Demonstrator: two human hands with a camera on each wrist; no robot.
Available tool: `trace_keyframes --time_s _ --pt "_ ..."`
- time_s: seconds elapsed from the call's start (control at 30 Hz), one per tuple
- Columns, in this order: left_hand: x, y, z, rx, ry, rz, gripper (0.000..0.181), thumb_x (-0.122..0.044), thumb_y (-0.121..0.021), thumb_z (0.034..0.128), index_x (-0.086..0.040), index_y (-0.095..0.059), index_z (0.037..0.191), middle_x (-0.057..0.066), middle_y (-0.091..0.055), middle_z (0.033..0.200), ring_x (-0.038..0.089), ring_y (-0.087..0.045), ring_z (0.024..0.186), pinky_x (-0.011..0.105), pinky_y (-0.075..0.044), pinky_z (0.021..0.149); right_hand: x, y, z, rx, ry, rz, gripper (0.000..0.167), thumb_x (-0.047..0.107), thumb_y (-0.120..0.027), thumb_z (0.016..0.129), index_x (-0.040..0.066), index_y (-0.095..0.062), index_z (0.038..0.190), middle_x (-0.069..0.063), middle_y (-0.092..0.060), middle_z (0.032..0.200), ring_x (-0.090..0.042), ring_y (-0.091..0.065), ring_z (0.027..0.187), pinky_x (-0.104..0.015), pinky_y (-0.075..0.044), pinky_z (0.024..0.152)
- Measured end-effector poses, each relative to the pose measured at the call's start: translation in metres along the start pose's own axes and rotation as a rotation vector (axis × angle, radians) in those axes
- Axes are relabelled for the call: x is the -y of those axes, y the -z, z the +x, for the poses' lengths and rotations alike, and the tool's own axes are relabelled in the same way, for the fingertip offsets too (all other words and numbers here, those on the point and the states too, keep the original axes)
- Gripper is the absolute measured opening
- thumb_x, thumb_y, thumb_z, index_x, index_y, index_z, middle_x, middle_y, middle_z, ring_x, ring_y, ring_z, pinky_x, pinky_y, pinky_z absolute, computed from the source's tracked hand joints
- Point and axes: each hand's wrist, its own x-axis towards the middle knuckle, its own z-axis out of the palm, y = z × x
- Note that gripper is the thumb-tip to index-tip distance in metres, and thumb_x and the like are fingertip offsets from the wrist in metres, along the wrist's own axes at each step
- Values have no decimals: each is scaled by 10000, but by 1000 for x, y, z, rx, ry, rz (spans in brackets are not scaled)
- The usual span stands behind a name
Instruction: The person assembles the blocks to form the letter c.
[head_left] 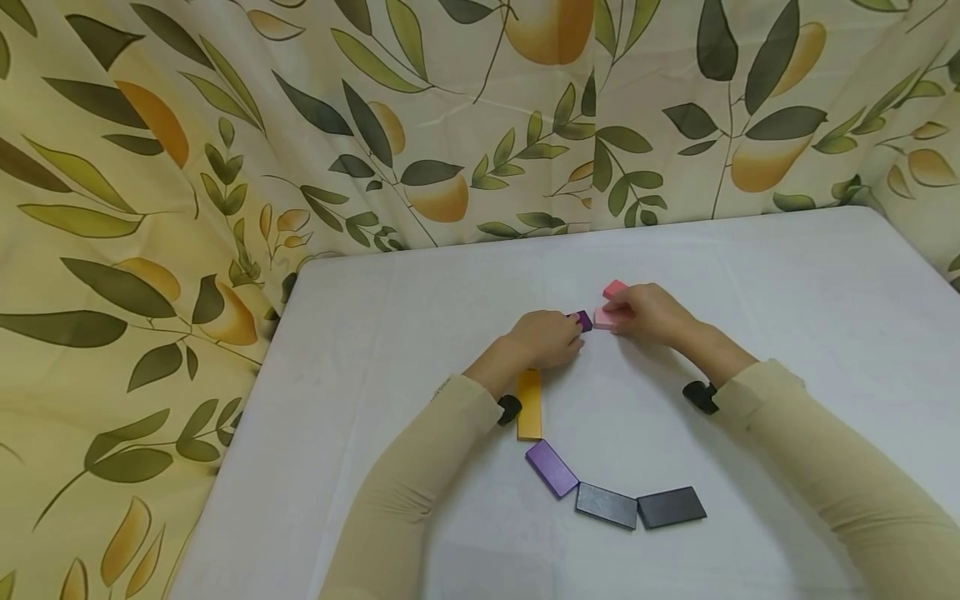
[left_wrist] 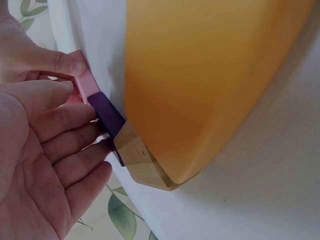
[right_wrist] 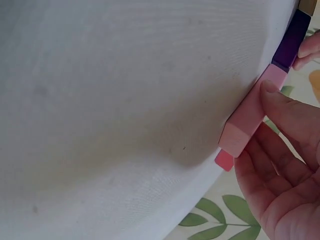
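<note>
With thumb and fingers, my right hand (head_left: 652, 315) pinches a light pink block (right_wrist: 250, 110) lying on the table. One end of it meets a dark purple block (left_wrist: 106, 114). The fingertips of my left hand (head_left: 551, 337) touch the purple block's side, fingers loosely bent. A bare wood block (left_wrist: 142, 162) joins the purple block's other end; in the head view the left hand covers it. A coral-pink block (head_left: 615, 288) sits just behind the light pink one. Near the left wrist lies a yellow block (head_left: 529, 404).
From the yellow block the curved row continues toward the front with a violet block (head_left: 552, 468), a grey block (head_left: 606, 505) and a black block (head_left: 672, 507). A white cloth covers the table (head_left: 375, 358). Leaf-patterned fabric (head_left: 480, 125) hangs behind and at the left.
</note>
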Motion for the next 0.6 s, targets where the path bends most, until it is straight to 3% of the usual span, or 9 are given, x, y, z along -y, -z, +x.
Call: trace_keyframes --time_s 0.6 --pt "0 2 -1 -2 -2 -8 276 -319 -423 978 -103 -592 1002 -4 -545 790 134 -489 696 212 -395 633 3 -1 1 9 1 -18 308 -10 -722 756 -124 -634 1029 -234 -638 986 -315 -563 867 -464 -437 807"
